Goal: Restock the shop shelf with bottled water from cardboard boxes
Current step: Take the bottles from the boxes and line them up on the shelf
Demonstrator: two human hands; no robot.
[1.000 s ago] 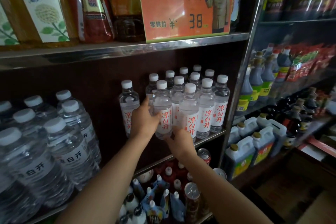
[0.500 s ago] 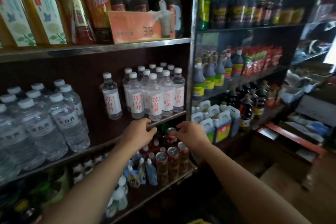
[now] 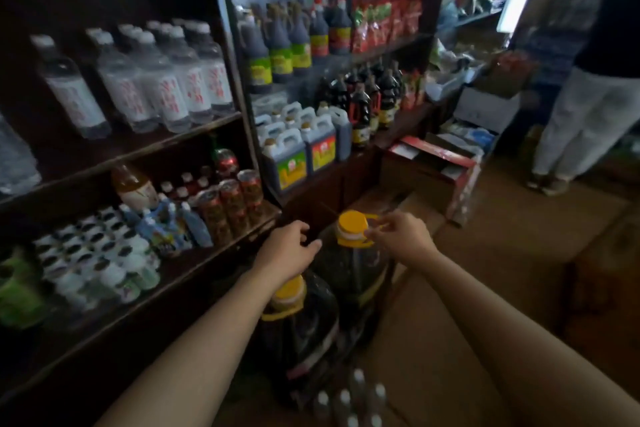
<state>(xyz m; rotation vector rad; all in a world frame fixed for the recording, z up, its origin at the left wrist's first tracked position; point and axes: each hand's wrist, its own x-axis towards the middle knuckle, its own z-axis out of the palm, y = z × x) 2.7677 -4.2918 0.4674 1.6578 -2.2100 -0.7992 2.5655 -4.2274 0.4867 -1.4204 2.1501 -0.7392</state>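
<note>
Small water bottles (image 3: 166,80) with white caps and red-lettered labels stand grouped on the middle shelf (image 3: 145,146), and a single one (image 3: 69,87) stands apart to their left. More white-capped bottles (image 3: 349,399) show at the bottom edge inside a cardboard box (image 3: 433,340). My left hand (image 3: 287,250) hangs below the shelf with loosely curled fingers, holding nothing. My right hand (image 3: 398,236) hovers beside the yellow cap of a dark jug (image 3: 353,229), its fingers near the jug's handle, with nothing in it.
A second yellow-capped jug (image 3: 291,298) stands on the floor under my left wrist. Cans and small bottles (image 3: 228,204) fill the lower shelves. Sauce bottles and oil jugs (image 3: 298,149) fill the right rack. A red carton (image 3: 433,163) sits on the floor. A person (image 3: 588,97) stands at far right.
Both hands let go of the shelved water bottles and dropped down and away from the shelf. My view swung right and down toward the floor jugs and the cardboard box.
</note>
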